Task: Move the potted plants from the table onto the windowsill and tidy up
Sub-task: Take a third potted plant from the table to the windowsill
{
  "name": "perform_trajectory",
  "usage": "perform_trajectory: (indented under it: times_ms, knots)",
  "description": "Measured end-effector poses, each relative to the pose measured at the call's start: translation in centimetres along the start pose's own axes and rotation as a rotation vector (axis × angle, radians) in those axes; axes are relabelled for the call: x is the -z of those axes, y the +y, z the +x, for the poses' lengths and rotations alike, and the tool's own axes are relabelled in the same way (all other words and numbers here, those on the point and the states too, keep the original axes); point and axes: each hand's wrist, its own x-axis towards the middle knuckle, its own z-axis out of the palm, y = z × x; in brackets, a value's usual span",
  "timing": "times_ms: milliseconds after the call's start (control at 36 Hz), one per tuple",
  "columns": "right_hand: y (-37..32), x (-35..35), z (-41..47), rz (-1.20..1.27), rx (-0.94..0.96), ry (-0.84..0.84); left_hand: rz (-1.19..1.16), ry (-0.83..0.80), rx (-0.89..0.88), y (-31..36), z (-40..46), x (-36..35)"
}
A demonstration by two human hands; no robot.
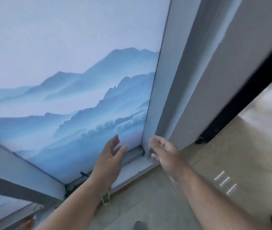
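Observation:
Both my arms reach forward toward the white windowsill [132, 170] at the bottom right corner of a window panel showing blue misty mountains [75, 100]. My left hand [110, 156] hovers over the sill with fingers spread and relaxed, holding nothing. My right hand [163, 153] is beside the grey window frame [163, 80], fingers loosely curled, also empty. Part of a small plant with green leaves [106, 196] shows below my left forearm at the sill's edge, mostly hidden. The view is tilted and blurred.
A beige tiled floor [173, 205] runs below the sill. A grey wall column [218, 72] and a black door frame [241, 100] stand to the right. Something orange [28, 220] lies at the lower left on the sill. A dark shoe tip [139, 225] shows at the bottom.

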Motion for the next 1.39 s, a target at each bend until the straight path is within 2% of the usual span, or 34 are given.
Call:
perform_trajectory:
  times_ms: [139,389,667,917,1000,1028,1389]
  knots:
    - [0.3,4.8,-6.2,0.085,0.043,0.22,0.014,-0.203,-0.068,3.0,-2.2,-4.1]
    - [3.9,12.9,-18.3,0.228,0.063,0.635,0.069,-0.532,-0.139,3.7,-8.2,-13.6]
    - [6.7,19.8,-31.8,0.385,0.124,0.979,0.065,-0.834,-0.274,4.7,-16.6,-24.4]
    - [13.2,25.2,-48.2,0.539,0.148,1.295,0.105,-1.088,-0.319,2.3,-30.3,-35.9]
    - [16.2,27.4,-55.1,0.571,0.141,1.378,0.128,-1.168,-0.314,1.0,-37.0,-39.5]
    - [18.0,28.8,-59.9,0.586,0.161,1.426,0.143,-1.214,-0.32,0.0,-41.9,-42.1]
    - [27.8,32.9,-83.0,0.644,0.146,1.755,0.226,-1.506,-0.333,-7.3,-65.2,-51.9]
